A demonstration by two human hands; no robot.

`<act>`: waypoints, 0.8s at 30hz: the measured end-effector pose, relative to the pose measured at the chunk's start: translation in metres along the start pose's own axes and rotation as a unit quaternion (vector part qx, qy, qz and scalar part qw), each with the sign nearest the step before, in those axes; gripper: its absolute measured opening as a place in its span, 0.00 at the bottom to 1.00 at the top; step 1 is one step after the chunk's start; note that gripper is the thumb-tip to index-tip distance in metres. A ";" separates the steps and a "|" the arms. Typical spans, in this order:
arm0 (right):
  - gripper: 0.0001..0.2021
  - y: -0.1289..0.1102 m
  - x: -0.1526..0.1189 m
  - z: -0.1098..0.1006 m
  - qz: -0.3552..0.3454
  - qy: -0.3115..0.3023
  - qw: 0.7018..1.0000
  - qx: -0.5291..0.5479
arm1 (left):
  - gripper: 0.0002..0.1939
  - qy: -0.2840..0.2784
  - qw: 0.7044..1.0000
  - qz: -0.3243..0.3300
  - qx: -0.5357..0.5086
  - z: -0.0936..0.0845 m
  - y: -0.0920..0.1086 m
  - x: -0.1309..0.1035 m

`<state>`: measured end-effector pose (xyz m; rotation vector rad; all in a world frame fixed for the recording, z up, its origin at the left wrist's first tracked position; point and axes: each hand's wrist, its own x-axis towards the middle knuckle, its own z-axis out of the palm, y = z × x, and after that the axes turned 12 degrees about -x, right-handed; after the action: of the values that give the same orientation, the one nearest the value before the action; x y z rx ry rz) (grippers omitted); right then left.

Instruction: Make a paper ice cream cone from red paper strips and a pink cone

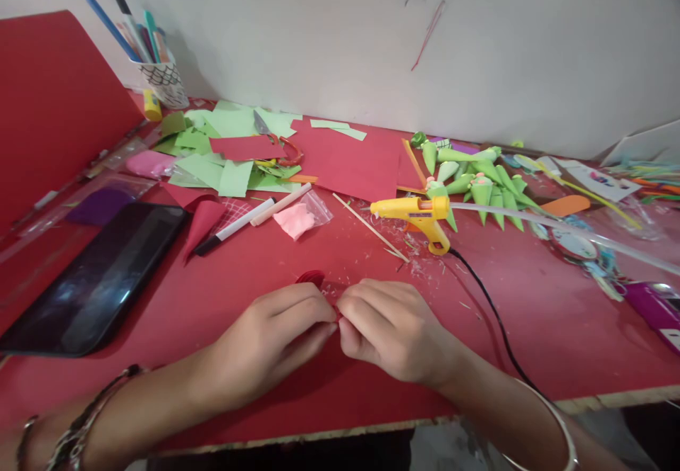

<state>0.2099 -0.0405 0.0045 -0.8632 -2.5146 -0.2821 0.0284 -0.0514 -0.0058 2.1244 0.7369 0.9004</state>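
Note:
My left hand (281,333) and my right hand (393,329) meet close to the table's front edge, fingertips pinched together. Between them shows a sliver of red paper (336,313), mostly covered by the fingers. A curved, layered red paper piece (311,277) sticks out just beyond my left fingers; whether it is the same piece, I cannot tell. Ahead of my right hand a yellow glue gun (411,212) lies on its side, a long clear glue stick (531,223) running out of its back. A thin wooden stick (372,229) rests to its left.
A black phone (100,280) lies at left, near a red paper cone (203,224) and two markers (239,227). Green paper scraps (202,166) and scissors (287,149) are behind. Several green paper cones (481,188) pile up at back right. The glue gun's cord (494,308) runs past my right forearm.

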 end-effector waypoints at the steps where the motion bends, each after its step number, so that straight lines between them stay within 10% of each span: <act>1: 0.11 0.000 0.000 0.000 -0.005 -0.002 1.000 -0.001 | 0.06 -0.003 1.000 -0.003 -0.001 0.000 0.000 0.000; 16: 0.09 0.002 -0.004 0.008 0.087 -0.013 0.979 0.184 | 0.04 -0.010 0.997 -0.038 -0.060 0.000 -0.002 0.004; 24: 0.10 0.004 -0.003 0.006 0.010 -0.008 0.999 0.046 | 0.04 -0.029 0.998 -0.026 -0.040 0.000 -0.002 0.004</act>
<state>0.2121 -0.0372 -0.0016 -0.8560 -2.5111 -0.1534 0.0305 -0.0475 -0.0061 2.0430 0.7108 0.8244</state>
